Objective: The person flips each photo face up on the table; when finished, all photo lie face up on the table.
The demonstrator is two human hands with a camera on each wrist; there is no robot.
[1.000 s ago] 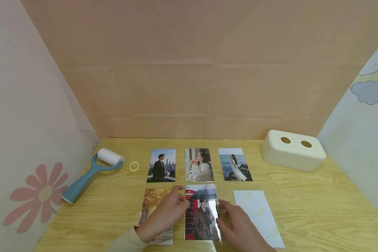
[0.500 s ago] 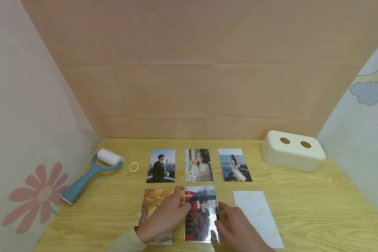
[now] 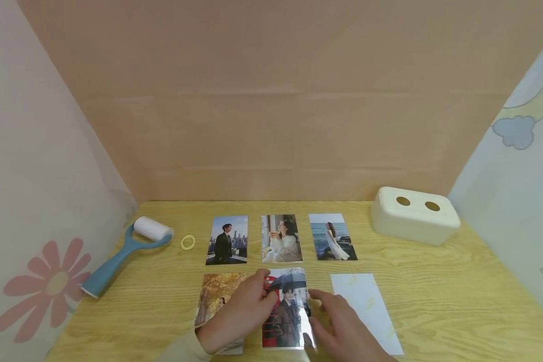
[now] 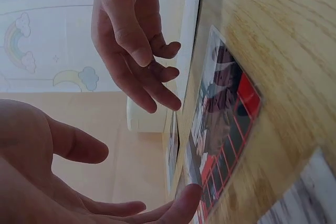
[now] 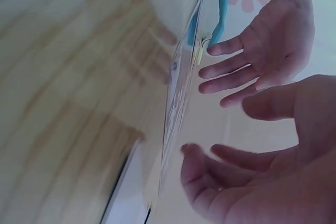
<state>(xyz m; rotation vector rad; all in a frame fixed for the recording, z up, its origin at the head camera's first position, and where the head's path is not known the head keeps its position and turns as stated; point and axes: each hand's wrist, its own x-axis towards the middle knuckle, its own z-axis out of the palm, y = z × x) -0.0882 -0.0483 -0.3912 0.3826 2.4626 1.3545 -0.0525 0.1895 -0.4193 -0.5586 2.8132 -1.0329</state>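
A glossy photo card [image 3: 287, 314] of a person under a black umbrella beside a red phone booth lies on the table between my hands. My left hand [image 3: 240, 314] reaches over its upper left edge, fingers loosely bent. It also covers part of the autumn-leaf photo [image 3: 212, 296]. In the left wrist view, a left fingertip [image 4: 188, 200] overlaps the umbrella photo [image 4: 223, 111]; whether it touches cannot be told. My right hand [image 3: 344, 322] stays by the card's right edge with relaxed fingers. It partly overlaps a white card [image 3: 366, 306]. Neither hand grips anything.
Three photos line the back row: a dark suit and skyline [image 3: 228, 240], a window scene [image 3: 281, 239] and a seaside scene [image 3: 333, 237]. A blue-handled lint roller [image 3: 126, 251] and a yellow ring [image 3: 187, 243] lie left. A cream box with two holes [image 3: 414, 216] stands right.
The head view has shifted slightly, so the scene sits a little further left. My left hand has edged rightward over the umbrella photo. My right hand keeps nearly the same place beside it.
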